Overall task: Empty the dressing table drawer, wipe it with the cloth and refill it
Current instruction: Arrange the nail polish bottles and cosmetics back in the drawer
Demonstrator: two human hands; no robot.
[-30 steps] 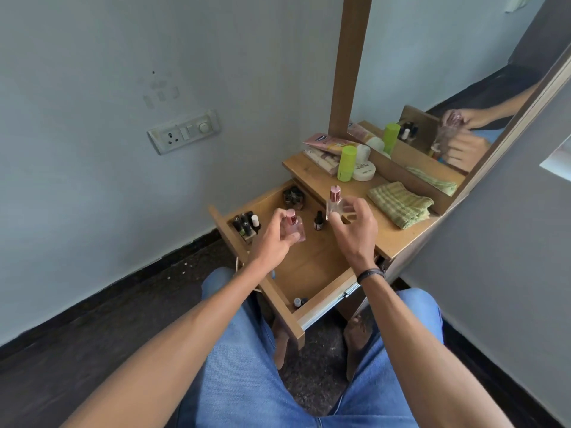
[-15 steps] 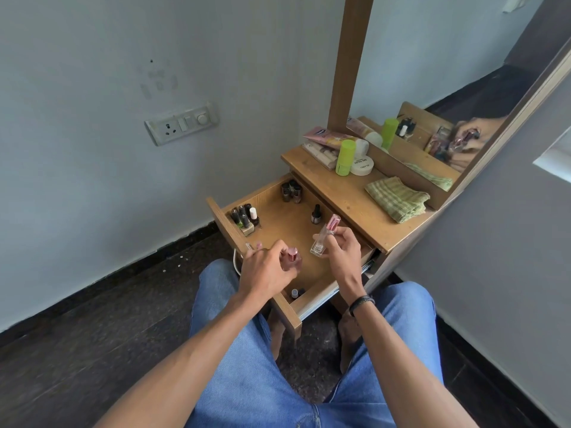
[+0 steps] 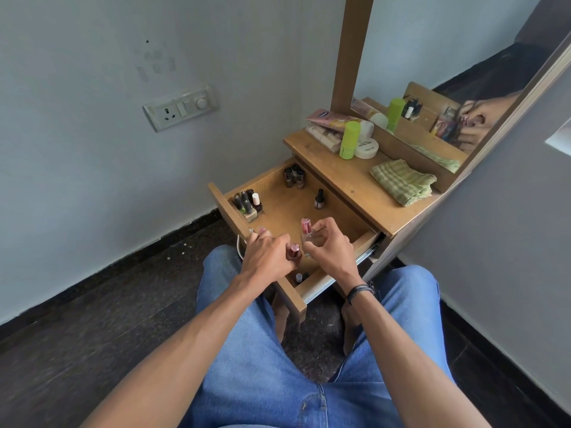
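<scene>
The wooden drawer (image 3: 279,199) of the dressing table stands pulled open. My left hand (image 3: 268,260) grips a small pink-capped bottle (image 3: 293,252) low in the drawer's near corner. My right hand (image 3: 328,246) holds a clear perfume bottle with a pink cap (image 3: 306,231) upright just above the drawer floor. Several nail polish bottles (image 3: 248,202) stand in the left corner, others (image 3: 293,176) at the back, and one dark bottle (image 3: 319,199) alone. A small bottle (image 3: 299,277) lies by the front panel. The green checked cloth (image 3: 402,181) lies folded on the tabletop.
On the tabletop (image 3: 355,183) stand a lime green container (image 3: 349,139), a white round jar (image 3: 366,147) and cosmetic tubes (image 3: 327,120). A mirror (image 3: 448,72) rises behind. A wall socket (image 3: 180,107) is at left. My knees in jeans sit under the drawer, above dark floor.
Both hands came down from above the drawer towards its near end. The perfume bottle in my right hand went from tilted to upright, and the left hand's bottle sank into the near corner.
</scene>
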